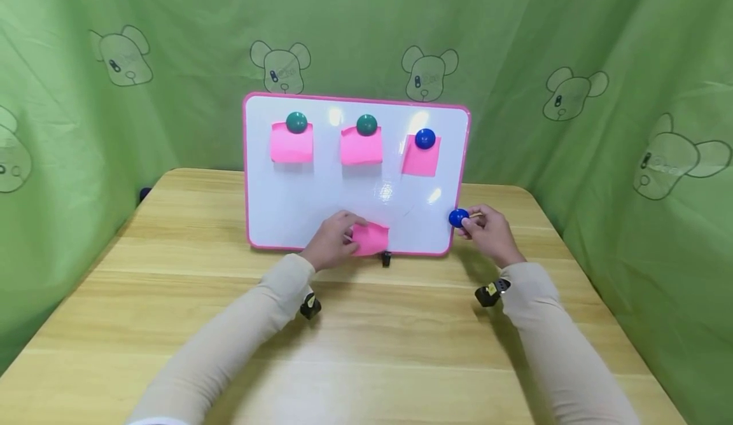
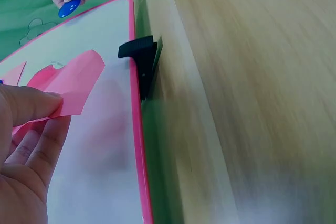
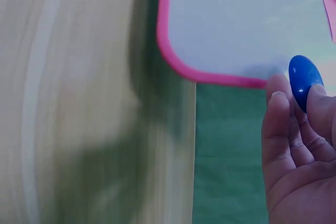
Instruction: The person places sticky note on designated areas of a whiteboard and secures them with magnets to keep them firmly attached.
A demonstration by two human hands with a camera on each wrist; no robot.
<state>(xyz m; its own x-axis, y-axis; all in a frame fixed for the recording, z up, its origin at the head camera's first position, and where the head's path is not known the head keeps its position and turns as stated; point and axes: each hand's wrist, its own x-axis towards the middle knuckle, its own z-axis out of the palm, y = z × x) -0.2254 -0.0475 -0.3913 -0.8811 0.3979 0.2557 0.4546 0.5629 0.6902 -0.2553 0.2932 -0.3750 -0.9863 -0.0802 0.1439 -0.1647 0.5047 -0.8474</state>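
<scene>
My left hand (image 1: 333, 240) pinches a pink sticky note (image 1: 371, 239) between thumb and fingers, in front of the lower middle of a whiteboard (image 1: 321, 202) with a pink frame. In the left wrist view the note (image 2: 79, 80) looks bent and stands off the board. A round blue magnet (image 1: 458, 217) is between the thumb and fingers of my right hand (image 1: 491, 234), by the board's lower right edge. The right wrist view shows this magnet (image 3: 303, 80) held nearly edge-on. Two green magnets (image 1: 296, 123) and one blue magnet (image 1: 425, 139) hold three pink notes (image 1: 292, 146) along the board's upper part.
The whiteboard stands tilted on a wooden table (image 1: 366, 348). A black clip-like stand foot (image 2: 142, 59) sits at its bottom edge. A green curtain (image 1: 355, 24) with printed mouse faces surrounds the table's back and sides.
</scene>
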